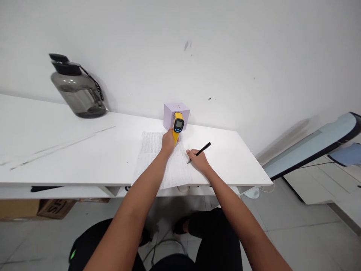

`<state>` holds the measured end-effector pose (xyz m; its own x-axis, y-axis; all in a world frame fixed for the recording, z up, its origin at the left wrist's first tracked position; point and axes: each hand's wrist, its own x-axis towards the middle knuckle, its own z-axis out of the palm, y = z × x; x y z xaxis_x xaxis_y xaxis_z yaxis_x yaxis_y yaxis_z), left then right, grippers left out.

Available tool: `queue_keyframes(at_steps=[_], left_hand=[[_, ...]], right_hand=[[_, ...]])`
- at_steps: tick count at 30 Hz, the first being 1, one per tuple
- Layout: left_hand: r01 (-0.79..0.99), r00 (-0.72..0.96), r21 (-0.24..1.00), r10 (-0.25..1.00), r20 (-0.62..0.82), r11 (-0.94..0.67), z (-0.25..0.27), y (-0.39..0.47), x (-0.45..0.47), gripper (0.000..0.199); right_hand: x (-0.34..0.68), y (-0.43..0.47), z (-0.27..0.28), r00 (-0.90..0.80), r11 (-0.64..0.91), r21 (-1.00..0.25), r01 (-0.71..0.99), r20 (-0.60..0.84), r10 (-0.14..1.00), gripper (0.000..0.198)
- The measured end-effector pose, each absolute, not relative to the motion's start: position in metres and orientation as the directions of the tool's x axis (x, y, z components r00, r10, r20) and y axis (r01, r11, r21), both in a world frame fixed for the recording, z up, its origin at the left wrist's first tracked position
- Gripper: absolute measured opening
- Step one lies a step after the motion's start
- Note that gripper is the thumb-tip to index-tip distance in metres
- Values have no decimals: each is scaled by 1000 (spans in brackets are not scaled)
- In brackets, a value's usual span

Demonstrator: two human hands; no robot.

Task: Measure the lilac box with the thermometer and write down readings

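Note:
My left hand [168, 141] is wrapped round the handle of a yellow and black infrared thermometer [178, 124], whose small screen and blue buttons face me. Right behind it stands a pale purple box [168, 113] against the wall; whether the two touch I cannot tell. In my right hand [199, 161] is a black pen [204, 147], its tip pointing down and left over the desk. A sheet of paper [149, 162] covered in faint writing lies under my left wrist and reaches the desk's front edge.
A large grey water bottle [80, 94] with a black lid stands at the back left of the white desk [84, 154]. Cardboard boxes [56, 208] sit on the floor below. At the right, a light-blue panel with a dark edge [313, 146] leans near the wall.

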<state>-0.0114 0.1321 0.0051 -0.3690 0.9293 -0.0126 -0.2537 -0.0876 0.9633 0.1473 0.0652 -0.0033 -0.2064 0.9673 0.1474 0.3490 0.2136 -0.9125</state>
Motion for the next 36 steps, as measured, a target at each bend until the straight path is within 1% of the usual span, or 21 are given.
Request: queue_keyframes(at_steps=[4,13,20,29,36], left_hand=[[-259,-363,962,932,-11,-89,5,133,-11,47],[-257,-378,964,925,-43,-61,6,134,-9,47],[-254,-385,964,923,-23,-82,0,140,-8,49],[-256,-369,963,929,-22,-79,-3,141,-10,40],[-262,-372,963,927,-41,-63,-2,141,-9,41]], right_hand=[[147,64,-2,-200,210,-906,368,144,969,42],[148,65,-5,-254,202,-903,379,108,961,44],[148,64,-3,-210,204,-903,379,131,969,41],[146,62,1,-172,196,-892,407,136,976,42],[147,63,0,-175,209,-883,421,146,974,42]])
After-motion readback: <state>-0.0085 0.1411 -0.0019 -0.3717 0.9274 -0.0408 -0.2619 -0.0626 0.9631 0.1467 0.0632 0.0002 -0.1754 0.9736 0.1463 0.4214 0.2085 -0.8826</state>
